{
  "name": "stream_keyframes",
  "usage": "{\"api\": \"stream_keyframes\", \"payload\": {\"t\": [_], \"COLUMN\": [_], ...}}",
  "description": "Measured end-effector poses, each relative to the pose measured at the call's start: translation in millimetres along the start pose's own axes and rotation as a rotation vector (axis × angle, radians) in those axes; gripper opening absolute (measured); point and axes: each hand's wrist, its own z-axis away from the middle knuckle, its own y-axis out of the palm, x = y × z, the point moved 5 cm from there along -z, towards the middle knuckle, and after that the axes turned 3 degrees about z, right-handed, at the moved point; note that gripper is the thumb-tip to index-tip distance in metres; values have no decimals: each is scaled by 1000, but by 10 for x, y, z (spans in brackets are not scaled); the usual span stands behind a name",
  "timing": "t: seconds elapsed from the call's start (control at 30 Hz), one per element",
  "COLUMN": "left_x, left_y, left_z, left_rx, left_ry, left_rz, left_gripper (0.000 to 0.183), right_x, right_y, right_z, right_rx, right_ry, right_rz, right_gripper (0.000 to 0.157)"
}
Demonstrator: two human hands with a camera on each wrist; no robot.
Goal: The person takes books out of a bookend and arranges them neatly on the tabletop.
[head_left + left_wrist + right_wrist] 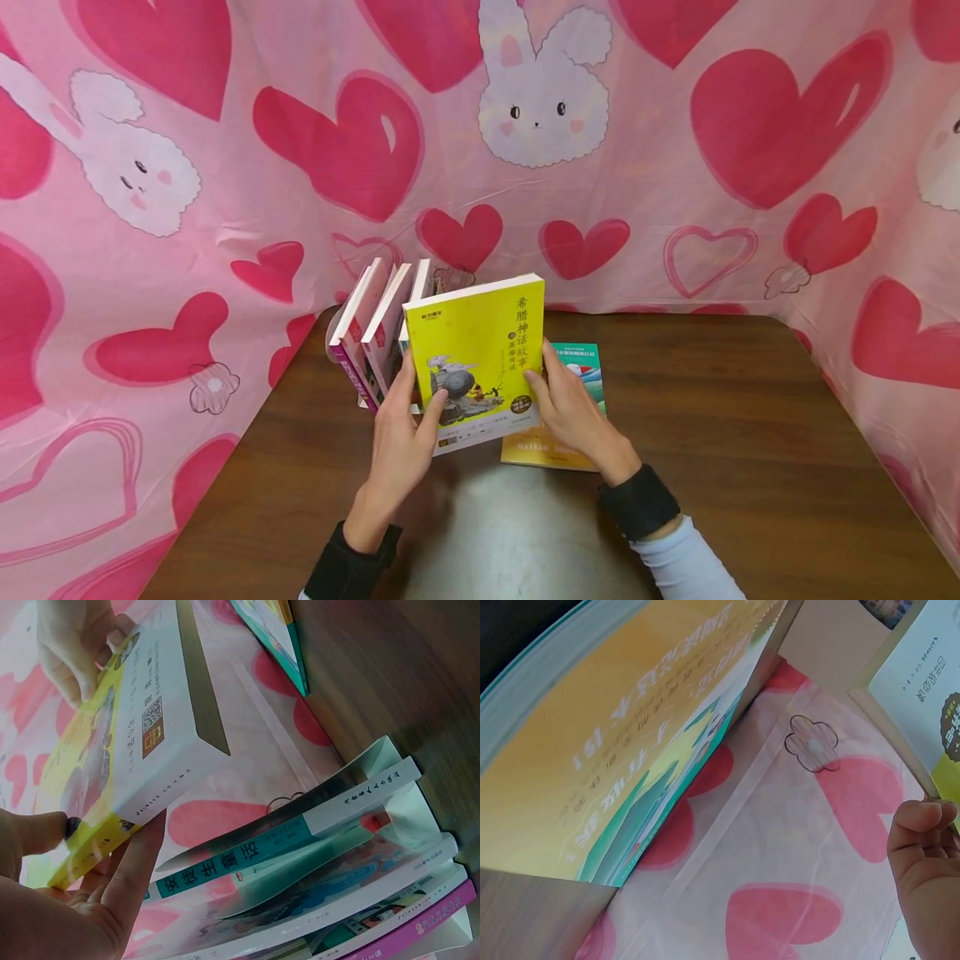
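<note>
Your left hand and right hand pinch the yellow-and-white rectangular paperback, right of the upright white-paged books; positioning seems in hand, next move calls for steadiness

Head camera: high over near side of counter, facing forward and down; widest view, reaching heart-print backdrop. Left wrist: close, rolled sideways, looking across yellow Greek-myths book to standing books. Right wrist: also rolled, teal-and-gold book very near. All three share yellow Greek-myths book; head and left wrist share standing books.
</note>
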Motion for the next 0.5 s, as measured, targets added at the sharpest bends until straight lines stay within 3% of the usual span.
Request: {"api": "stream_keyframes", "payload": {"t": [0.5], "left_x": [13], "left_y": [76], "left_z": [-57], "left_rx": [-1], "left_ry": [50], "left_rz": [-69], "left_gripper": [81], "right_x": [-63], "right_y": [-64], "right_z": [57], "right_rx": [0], "right_ry": [90], "right_rz": [36], "right_gripper": [77]}}
